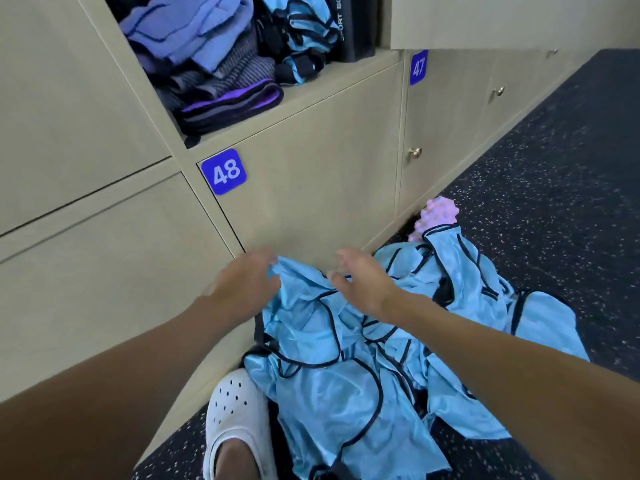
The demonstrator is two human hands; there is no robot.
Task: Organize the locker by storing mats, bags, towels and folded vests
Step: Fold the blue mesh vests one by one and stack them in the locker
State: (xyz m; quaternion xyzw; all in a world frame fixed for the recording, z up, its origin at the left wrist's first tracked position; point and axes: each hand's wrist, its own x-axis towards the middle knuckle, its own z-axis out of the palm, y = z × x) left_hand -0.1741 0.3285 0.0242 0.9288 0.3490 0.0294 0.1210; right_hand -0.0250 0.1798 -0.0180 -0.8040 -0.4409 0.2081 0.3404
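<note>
The open locker (346, 69) holds folded towels (194, 39) on the left, folded vests (304, 32) beside them and a black item (353, 26), perhaps a rolled mat. On the floor (554, 202) lies a vest pile (346, 375). The left hand (242, 282) pinches its top edge with curled fingers, and the right hand (363, 278) has its fingers loosely spread over it.

White clog (232, 415) and pink roller (439, 214) rest on floor (571, 161).
</note>
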